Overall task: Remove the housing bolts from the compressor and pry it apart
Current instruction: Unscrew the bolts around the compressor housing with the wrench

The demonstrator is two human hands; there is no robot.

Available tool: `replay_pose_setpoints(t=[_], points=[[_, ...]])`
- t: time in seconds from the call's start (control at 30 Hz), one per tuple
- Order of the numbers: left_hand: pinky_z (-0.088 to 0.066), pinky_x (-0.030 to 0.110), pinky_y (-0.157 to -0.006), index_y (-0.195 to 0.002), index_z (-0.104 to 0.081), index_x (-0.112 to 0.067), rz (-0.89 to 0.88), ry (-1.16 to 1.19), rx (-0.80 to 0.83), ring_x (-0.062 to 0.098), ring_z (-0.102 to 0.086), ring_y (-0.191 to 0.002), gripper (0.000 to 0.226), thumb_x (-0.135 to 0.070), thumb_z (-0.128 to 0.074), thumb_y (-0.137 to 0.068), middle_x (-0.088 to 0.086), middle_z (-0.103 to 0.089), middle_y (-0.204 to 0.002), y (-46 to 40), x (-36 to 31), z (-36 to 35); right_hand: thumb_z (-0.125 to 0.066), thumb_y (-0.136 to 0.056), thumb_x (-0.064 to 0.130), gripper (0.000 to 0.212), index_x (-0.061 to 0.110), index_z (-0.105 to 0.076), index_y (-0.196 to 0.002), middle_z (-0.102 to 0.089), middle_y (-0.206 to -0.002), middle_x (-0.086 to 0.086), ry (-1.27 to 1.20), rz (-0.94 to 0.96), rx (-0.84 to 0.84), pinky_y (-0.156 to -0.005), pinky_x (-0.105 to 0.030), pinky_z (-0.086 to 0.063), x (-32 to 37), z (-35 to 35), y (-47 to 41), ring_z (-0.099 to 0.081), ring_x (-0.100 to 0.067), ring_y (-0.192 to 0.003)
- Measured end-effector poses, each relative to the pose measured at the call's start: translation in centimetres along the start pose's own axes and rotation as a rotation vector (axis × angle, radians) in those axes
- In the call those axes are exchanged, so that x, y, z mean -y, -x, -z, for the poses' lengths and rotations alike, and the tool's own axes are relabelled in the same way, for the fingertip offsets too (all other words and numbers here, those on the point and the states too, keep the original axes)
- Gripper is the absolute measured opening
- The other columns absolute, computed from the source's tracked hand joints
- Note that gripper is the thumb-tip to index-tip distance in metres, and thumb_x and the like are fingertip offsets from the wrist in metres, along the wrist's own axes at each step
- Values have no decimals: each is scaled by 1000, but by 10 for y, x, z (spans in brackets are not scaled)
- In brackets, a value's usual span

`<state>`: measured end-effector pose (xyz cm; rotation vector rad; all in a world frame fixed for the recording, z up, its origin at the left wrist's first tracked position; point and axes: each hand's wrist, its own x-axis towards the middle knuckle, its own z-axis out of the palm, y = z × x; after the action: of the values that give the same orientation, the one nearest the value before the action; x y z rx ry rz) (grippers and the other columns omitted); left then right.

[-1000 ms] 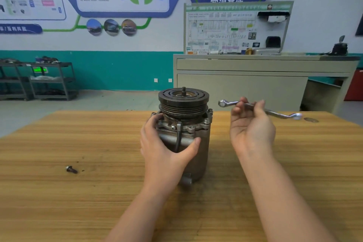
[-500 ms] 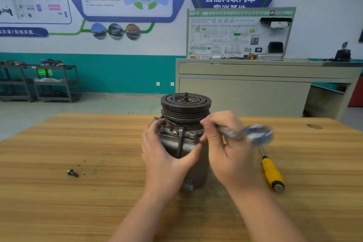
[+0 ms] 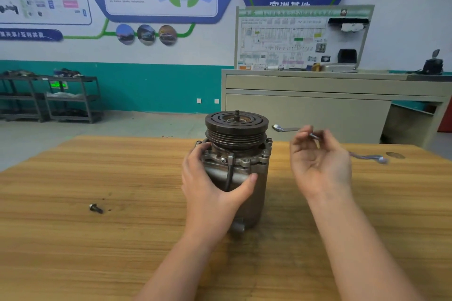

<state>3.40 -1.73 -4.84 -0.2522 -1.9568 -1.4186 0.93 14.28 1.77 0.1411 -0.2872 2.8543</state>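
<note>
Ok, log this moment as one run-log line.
left hand grips compressor upright on table | right hand holds wrench beside pulley, off bolts | loose bolt on table

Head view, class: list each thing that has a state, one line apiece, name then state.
compressor: upright on the table, pulley on top, housing unopened
left hand: grips the compressor body
right hand: raised beside the compressor, pinches the wrench
wrench: held off the table, not on a bolt
loose bolt: lying on the table

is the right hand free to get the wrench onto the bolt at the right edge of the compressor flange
Probably yes: the right hand pinches the silver offset wrench beside the grey metal compressor, and the right-edge flange bolt stands uncovered.
</note>
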Motion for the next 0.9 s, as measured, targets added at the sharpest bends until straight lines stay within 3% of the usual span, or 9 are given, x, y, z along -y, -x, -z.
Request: replay_pose_setpoints(t=[0.1,0.2,0.27,0.37,0.53,0.7,0.8,0.9], points=[[-30,45,-114,-122,-18,-57,17,-7,15,2,-31,-127,86,-68,-68,-53,-26,-31,-126,-1,0,0,-63,-87,22,24,17,-56,-65,-53,-63,2,350,224,151,-56,-21,-45,7,4,4,-53,-9,-55],[-30,46,-114,-123,-20,-54,14,-5,6,2,-32,-127,87,-68,-68,-52,-25,-32,-126,-1,1,-1,-71,-70,44,18,30,-65,-62,-53,-60,14,1118,465,335,-61,-18,-38,0,12,15,-47,-3,-61],[-31,47,-113,-124,-22,-52,8,-2,1,3,-32,-127,87,-68,-68,-52,-23,-33,-127,0,1,-1,-74,-59,53,23,31,-67,-67,-54,-64,20,1401,481,392,-59,-11,-38,-9,17,19,-48,0,-64],[-31,47,-113,-124,-22,-52,-1,2,-5,2,-33,-126,86,-67,-68,-53,-26,-33,-125,-1,1,-1,-77,-59,46,19,33,-68,-70,-56,-71,16,1484,496,419,-60,-6,-39,-15,18,21,-50,5,-66],[-33,48,-111,-125,-25,-50,-7,10,-14,7,-36,-127,85,-64,-69,-54,-20,-35,-127,-1,1,-1,-78,-78,17,13,29,-73,-78,-61,-79,4,1473,457,452,-65,-8,-41,-12,22,18,-56,3,-74],[-32,47,-112,-122,-23,-55,-11,9,-7,5,-35,-128,83,-64,-69,-54,-32,-31,-126,-1,1,-1,-66,-74,23,4,22,-66,-77,-54,-68,7,1400,445,437,-55,-8,-41,-16,21,20,-53,2,-60],[-32,48,-112,-122,-23,-55,-9,18,-17,6,-35,-128,84,-65,-69,-53,-22,-35,-126,0,1,-1,-58,-77,25,14,20,-71,-83,-67,-82,2,1475,531,460,-65,-8,-43,-11,21,21,-60,-1,-78],[-32,48,-112,-123,-24,-54,-8,15,-11,6,-36,-128,84,-65,-69,-53,-20,-35,-128,0,1,0,-74,-78,32,11,24,-67,-80,-57,-71,9,1471,486,463,-58,-9,-40,-10,19,23,-54,1,-65]])
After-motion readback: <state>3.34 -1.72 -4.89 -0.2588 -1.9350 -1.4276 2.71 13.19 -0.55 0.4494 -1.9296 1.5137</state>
